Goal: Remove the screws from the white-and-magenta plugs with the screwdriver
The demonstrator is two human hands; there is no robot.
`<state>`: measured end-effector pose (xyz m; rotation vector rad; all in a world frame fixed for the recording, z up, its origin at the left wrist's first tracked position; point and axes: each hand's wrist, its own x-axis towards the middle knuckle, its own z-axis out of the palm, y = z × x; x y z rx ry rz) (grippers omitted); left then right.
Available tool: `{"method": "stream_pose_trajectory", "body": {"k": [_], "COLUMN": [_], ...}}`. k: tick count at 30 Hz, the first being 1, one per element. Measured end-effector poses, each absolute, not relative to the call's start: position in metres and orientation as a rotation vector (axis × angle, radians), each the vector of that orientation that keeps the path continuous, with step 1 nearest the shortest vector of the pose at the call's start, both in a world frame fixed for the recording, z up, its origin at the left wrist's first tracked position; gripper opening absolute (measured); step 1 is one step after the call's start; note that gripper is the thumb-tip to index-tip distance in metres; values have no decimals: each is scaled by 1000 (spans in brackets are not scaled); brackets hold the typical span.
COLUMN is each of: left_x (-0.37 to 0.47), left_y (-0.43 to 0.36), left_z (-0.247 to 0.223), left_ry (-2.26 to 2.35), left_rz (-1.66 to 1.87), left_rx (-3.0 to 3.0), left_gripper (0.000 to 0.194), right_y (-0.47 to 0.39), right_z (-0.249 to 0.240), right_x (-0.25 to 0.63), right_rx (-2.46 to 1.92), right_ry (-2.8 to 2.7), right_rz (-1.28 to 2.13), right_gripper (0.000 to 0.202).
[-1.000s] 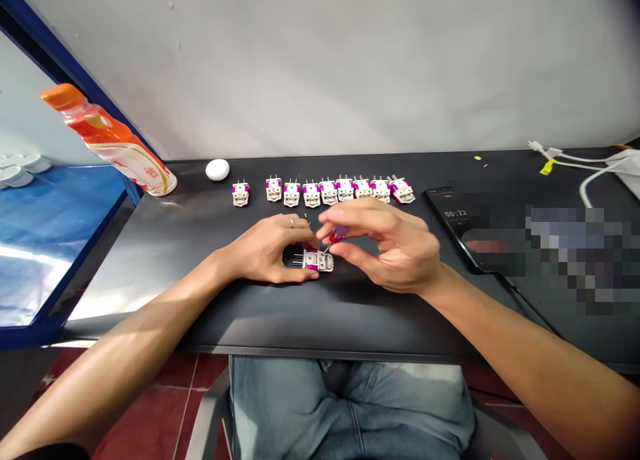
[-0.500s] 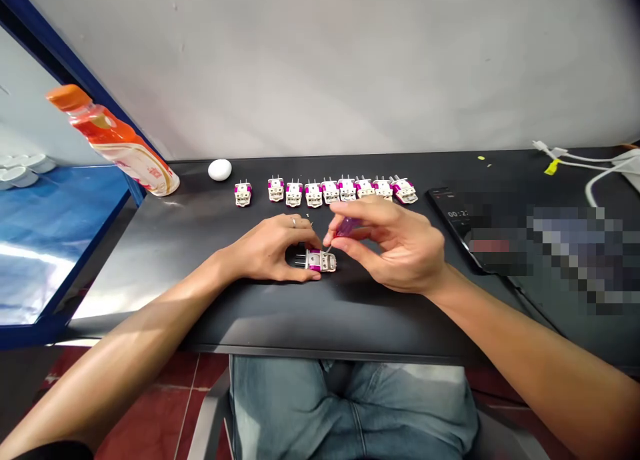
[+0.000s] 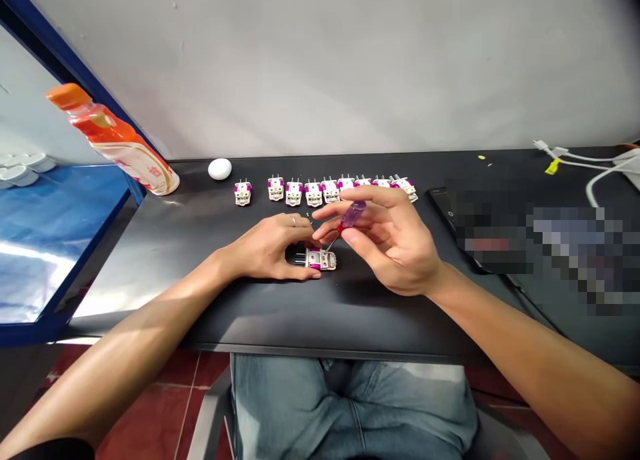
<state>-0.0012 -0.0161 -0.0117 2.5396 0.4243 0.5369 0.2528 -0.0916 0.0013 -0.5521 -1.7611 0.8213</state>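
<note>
My left hand (image 3: 273, 247) grips a white and purple plug (image 3: 320, 259) between thumb and fingers, holding it on the black table. Its metal pins point left, toward my palm. In my right hand (image 3: 395, 247) is a small screwdriver (image 3: 353, 215) with a clear purple handle and a red collar. The handle lies between thumb and fingers, tilted up to the right. The thin shaft runs down to the plug's top side; whether the tip sits in a screw I cannot make out. Behind my hands stands a row of similar plugs (image 3: 294, 193), partly covered by my right fingers.
One more plug (image 3: 243, 193) stands apart at the row's left, near a white egg-shaped object (image 3: 219, 169). An orange-capped bottle (image 3: 125, 147) is at the far left. A phone (image 3: 445, 213) with a cable lies right; white cables (image 3: 575, 159) are at the back right.
My right fingers have loosened and spread on the screwdriver, showing more of its handle, which now leans further right. My left hand and the plug have stayed in place.
</note>
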Motion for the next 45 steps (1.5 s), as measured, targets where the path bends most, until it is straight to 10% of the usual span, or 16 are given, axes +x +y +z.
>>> {"method": "stream_pose_trajectory", "body": {"k": [8, 45], "left_x": [-2, -1], "left_y": [-18, -18], "left_z": [-9, -9], "left_ry": [436, 426], "left_rz": [485, 522], "left_rx": [2555, 2547], "left_gripper": [44, 45], "right_y": [-86, -86], "right_z": [7, 7], "right_x": [257, 256], "right_rx": [-540, -531], "right_ry": [-1904, -1921], "right_rz": [220, 361], "right_gripper": [70, 78]}}
